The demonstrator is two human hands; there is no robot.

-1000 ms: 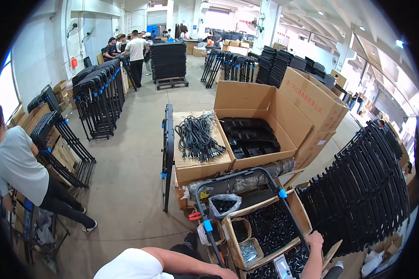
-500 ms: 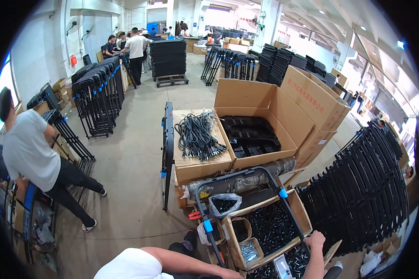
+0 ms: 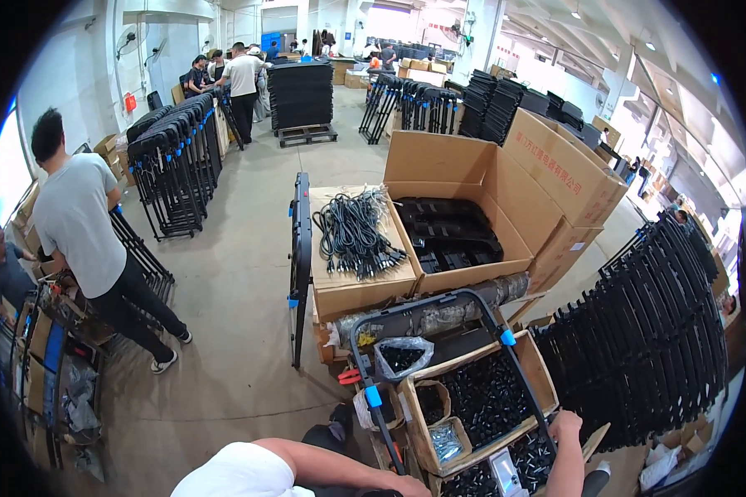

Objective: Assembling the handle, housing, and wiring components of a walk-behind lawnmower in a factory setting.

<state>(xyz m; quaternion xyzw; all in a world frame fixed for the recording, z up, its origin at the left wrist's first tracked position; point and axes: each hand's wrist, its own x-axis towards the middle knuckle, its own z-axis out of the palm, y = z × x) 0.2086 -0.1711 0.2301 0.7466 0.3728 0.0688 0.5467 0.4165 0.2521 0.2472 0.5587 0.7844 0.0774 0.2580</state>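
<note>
A black U-shaped tubular frame [image 3: 423, 305] with blue clips lies slanted over a wooden crate [image 3: 547, 379]. My right hand [image 3: 565, 425] is closed around the right tube of this frame, by the crate's near right corner. Down at the lower edge, my left hand [image 3: 413, 487] is beside the near end of the left tube; its fingers are hidden. Many small black parts [image 3: 485, 398] fill the crate, with a small box of silvery screws [image 3: 448, 441] in its near left corner. Below the crate is a silvery box-shaped thing [image 3: 506, 472] among more black parts.
Beyond the frame are a clear bag of black parts [image 3: 403, 358], coiled black cables [image 3: 358, 236] on a carton and an open carton [image 3: 439, 161] of black panels. Stacked black frames [image 3: 638, 340] rise at right. A person in a grey shirt [image 3: 79, 219] stands at left.
The person at left has straightened up and shifted right in the picture. My hands and the tubular frame stay nearly in place; the view has tilted slightly.
</note>
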